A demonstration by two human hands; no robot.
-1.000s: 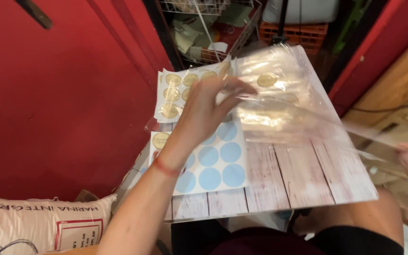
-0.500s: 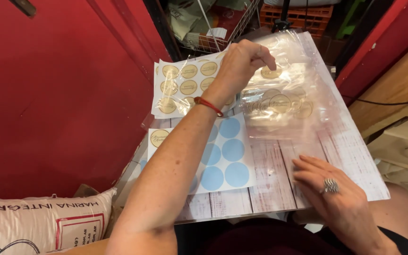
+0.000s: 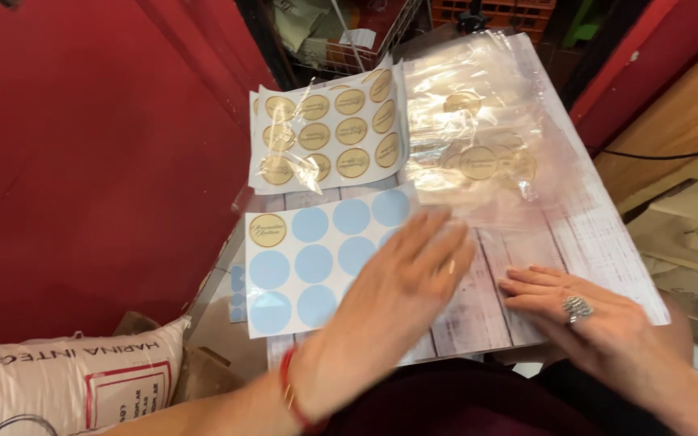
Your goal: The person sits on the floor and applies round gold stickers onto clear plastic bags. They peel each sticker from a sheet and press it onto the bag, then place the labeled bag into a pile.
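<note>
My left hand [image 3: 397, 291] lies flat, fingers spread, over the near right part of a sticker sheet [image 3: 300, 258] that shows blue empty circles and one gold round sticker. My right hand [image 3: 583, 311], with a ring, rests palm down on the white wood-look tabletop [image 3: 607, 242] near its front edge. Neither hand holds anything. Beyond them lies a full sheet of gold round stickers [image 3: 333, 133]. To its right sits a pile of clear plastic bags [image 3: 478, 137] with gold stickers on them.
A red wall [image 3: 82, 145] closes the left side. A white printed sack [image 3: 58, 383] lies at the lower left. A wire basket [image 3: 349, 32] and an orange crate [image 3: 527, 10] stand beyond the table. Wooden boards [image 3: 688, 145] are at the right.
My left hand has drawn back from the clear bags at the far side to the blue sheet near me. My right hand has settled on the tabletop's front right.
</note>
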